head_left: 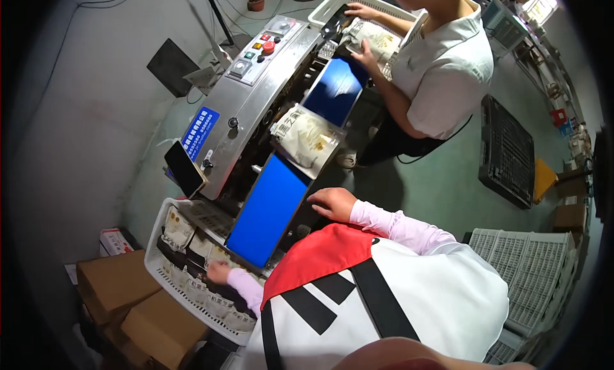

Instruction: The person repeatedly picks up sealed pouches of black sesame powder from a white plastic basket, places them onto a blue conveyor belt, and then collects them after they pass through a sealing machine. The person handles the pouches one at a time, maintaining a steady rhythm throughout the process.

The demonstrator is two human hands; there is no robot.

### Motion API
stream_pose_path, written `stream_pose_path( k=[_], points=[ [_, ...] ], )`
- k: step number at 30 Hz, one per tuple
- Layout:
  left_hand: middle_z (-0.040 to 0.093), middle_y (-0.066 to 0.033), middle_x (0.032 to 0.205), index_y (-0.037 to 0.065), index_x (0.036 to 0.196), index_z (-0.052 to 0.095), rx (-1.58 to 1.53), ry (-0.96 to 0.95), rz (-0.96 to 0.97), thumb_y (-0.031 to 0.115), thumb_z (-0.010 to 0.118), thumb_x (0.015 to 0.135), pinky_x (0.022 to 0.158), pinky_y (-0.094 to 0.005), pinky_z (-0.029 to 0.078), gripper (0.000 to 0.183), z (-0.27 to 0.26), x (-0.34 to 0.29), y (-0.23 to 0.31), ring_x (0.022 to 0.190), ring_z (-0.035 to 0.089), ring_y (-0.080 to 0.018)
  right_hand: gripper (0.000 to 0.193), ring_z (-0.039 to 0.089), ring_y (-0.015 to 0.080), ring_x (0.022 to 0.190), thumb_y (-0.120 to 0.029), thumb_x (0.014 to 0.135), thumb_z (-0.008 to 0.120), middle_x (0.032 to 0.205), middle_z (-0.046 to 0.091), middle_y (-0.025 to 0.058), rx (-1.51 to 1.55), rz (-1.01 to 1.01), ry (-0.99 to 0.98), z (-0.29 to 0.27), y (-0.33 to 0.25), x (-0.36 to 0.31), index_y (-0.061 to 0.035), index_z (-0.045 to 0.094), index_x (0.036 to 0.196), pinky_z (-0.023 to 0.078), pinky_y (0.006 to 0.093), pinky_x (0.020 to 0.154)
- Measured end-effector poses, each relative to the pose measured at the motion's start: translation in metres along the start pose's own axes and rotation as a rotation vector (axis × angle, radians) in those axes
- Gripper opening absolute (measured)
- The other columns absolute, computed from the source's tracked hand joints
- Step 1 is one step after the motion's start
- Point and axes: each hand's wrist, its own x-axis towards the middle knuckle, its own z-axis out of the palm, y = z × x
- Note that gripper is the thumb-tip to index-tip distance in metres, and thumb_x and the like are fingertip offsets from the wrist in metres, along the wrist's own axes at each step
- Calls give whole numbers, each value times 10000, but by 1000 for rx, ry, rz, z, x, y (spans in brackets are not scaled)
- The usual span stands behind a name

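White basket (153,251) of pale printed pouches (179,229) (left hand (219,273) over them)

White lettering and digits are borne by a blue label (201,132) on the machine (256,101), left of centre; dark characters are printed on the central bag (307,141) (and on bags (220,302) in the lower-left crate (152,257)).

Grey wall (89,108) at ten o'clock; green floor (444,194) toward three; bright window (540,5) at two; potted plant (256,3) between eleven and twelve.
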Motion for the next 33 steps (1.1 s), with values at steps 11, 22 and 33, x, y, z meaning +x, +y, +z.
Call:
stream_pose_path(
  k=[11,22,33],
  points=[
    [589,-151,1041,16,1198,424,73,-628,-271,138,696,839,698,-322,521,466,174,-215,86,901,582,-190,222,628,326,891,-168,848,601,954,655,151,57,-70,-7,-55,65,-6,-33,644,1018,512,389,777],
    [497,-291,1232,-61,1309,339,320,-474,-101,270,772,777,899,-354,453,762,198,-226,49,1052,553,-282,240,639,325,881,-228,845,586,976,675,131,153,-28,-24,-80,137,-24,-76,663,1013,515,416,764],
    [588,-207,1066,-56,1318,365,450,-320,-100,424,740,769,518,-292,454,820,186,-227,55,746,586,-203,267,640,347,857,-240,855,574,932,673,160,194,-5,-136,-97,154,-17,-67,650,1043,509,427,751]
  ],
)
